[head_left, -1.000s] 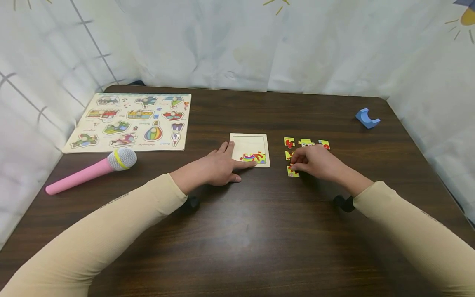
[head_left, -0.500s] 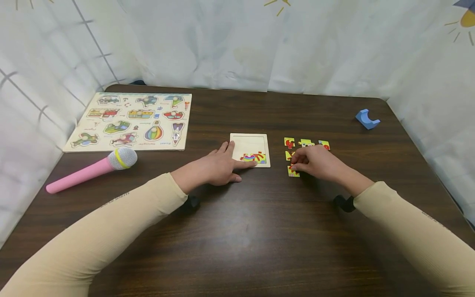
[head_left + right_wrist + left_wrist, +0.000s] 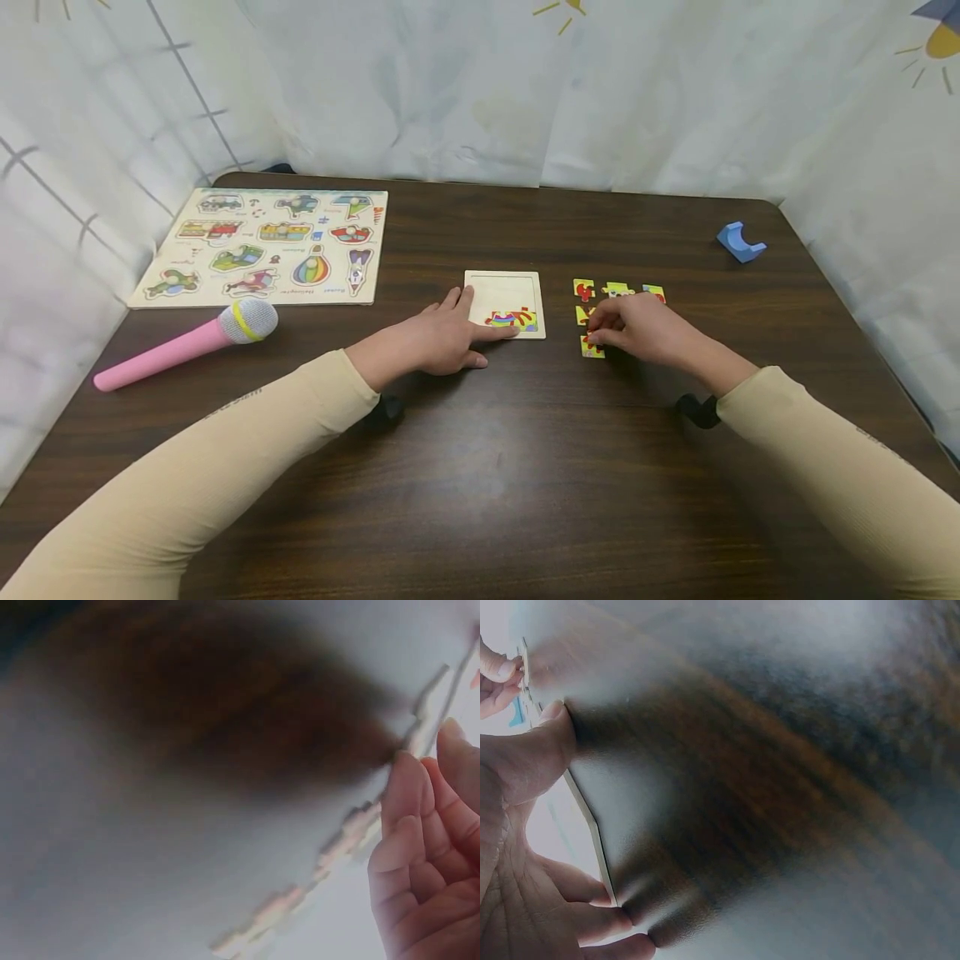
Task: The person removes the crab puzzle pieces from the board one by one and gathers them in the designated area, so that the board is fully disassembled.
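My left hand [image 3: 444,335] lies with straight fingers on the pale square puzzle tray [image 3: 504,282], one finger reaching along its near edge to the fitted yellow and red pieces [image 3: 517,318]. In the left wrist view, fingers of the left hand [image 3: 532,795] spread along the tray's rim. To the right of the tray, my right hand [image 3: 637,327] pinches a small puzzle piece by the loose ones; its fingertips mostly cover that piece. Around it lie a yellow piece with red [image 3: 584,289], a yellow piece [image 3: 618,289] and a near piece [image 3: 592,351].
A pink toy microphone [image 3: 183,346] lies at the left, near a large vehicle peg puzzle board [image 3: 292,279]. One blue arch-shaped block [image 3: 741,242] sits at the far right of the dark wooden table [image 3: 495,500]. Pale curtains [image 3: 465,92] enclose the table's back and sides.
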Motion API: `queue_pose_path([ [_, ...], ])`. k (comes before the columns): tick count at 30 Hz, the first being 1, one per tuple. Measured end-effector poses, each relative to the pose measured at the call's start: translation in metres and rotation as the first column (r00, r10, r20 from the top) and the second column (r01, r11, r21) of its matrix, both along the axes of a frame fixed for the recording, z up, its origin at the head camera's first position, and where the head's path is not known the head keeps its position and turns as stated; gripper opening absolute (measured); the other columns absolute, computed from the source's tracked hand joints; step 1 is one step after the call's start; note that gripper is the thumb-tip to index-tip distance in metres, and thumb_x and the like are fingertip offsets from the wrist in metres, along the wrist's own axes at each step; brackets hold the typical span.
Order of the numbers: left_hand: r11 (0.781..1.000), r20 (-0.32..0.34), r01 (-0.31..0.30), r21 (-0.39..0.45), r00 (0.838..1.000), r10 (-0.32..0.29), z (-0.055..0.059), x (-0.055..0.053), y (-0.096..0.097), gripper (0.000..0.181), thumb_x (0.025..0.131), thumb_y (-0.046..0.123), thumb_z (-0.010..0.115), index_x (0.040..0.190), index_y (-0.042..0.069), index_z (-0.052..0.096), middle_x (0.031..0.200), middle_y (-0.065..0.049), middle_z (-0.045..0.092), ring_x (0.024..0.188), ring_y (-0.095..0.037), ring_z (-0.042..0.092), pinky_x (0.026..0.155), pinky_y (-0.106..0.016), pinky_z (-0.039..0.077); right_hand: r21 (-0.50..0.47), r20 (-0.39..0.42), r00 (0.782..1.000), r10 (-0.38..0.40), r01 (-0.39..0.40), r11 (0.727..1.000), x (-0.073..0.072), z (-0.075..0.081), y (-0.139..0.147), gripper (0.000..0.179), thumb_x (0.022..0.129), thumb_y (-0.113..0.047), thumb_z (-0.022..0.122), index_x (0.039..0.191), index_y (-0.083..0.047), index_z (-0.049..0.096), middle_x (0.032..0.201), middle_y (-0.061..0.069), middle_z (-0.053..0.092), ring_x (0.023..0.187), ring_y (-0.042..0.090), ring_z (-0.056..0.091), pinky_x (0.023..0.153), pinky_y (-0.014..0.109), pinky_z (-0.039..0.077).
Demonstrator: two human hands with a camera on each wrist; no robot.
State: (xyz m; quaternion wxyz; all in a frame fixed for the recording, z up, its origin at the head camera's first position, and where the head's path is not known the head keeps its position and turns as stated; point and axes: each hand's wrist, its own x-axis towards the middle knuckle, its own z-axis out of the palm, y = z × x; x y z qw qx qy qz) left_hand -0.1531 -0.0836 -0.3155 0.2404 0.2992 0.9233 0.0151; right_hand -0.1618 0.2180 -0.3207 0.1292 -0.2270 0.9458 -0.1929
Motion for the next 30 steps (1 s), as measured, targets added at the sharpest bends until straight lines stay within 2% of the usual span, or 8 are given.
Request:
queue_pose_path([
  [6,1.0,-0.008,0.0,0.012,1.0,0.0,0.001,0.001,-0.001,0.062,0.103,0.039,0.06,0.158,0.045,0.033,0.165,-0.037,0.006,0.154,-0.052,0.014,0.118,-0.062,0.032,-0.035,-0.039,0.999,0.032,-0.034,0.999,-0.004,0.006,-0.013,0.01,0.092,-0.01,0.076,0.1,-0.005,0.074,0.09,0.004,0.076,0.08,0.015,0.068,0.074,0.035,0.055],
  [15,1.0,0.021,-0.012,0.009,1.0,0.012,-0.003,-0.002,0.0,0.062,0.103,0.04,0.06,0.158,0.047,0.031,0.166,-0.035,0.004,0.155,-0.05,0.013,0.119,-0.061,0.03,-0.005,-0.082,0.98,0.181,-0.182,0.983,-0.018,0.005,-0.056,0.021,0.096,-0.003,0.069,0.117,-0.003,0.073,0.111,0.01,0.073,0.098,0.025,0.067,0.089,0.042,0.056],
  [22,1.0,0.029,-0.005,0.022,1.0,0.004,-0.001,-0.003,0.0,0.064,0.102,0.041,0.061,0.158,0.046,0.032,0.166,-0.036,0.004,0.155,-0.052,0.012,0.119,-0.061,0.03,0.027,-0.071,0.963,0.261,-0.26,0.965,-0.028,0.002,-0.081,0.027,0.097,0.002,0.062,0.119,-0.007,0.075,0.12,0.011,0.07,0.114,0.027,0.063,0.097,0.043,0.053],
  [26,1.0,0.023,0.001,0.024,1.0,-0.002,0.0,-0.003,0.0,0.064,0.102,0.041,0.062,0.158,0.046,0.032,0.166,-0.036,0.004,0.154,-0.053,0.012,0.118,-0.061,0.031,0.045,-0.08,0.95,0.3,-0.297,0.954,-0.032,-0.002,-0.088,0.026,0.095,0.002,0.066,0.118,-0.007,0.075,0.118,0.011,0.07,0.113,0.027,0.062,0.098,0.043,0.053],
  [30,1.0,0.012,-0.001,0.012,1.0,0.001,0.0,-0.002,0.001,0.064,0.102,0.042,0.061,0.158,0.047,0.031,0.166,-0.036,0.003,0.154,-0.052,0.012,0.12,-0.06,0.029,0.055,-0.094,0.95,0.299,-0.294,0.954,-0.032,-0.002,-0.089,0.026,0.094,0.0,0.07,0.117,-0.007,0.076,0.116,0.011,0.07,0.11,0.027,0.062,0.096,0.042,0.054],
])
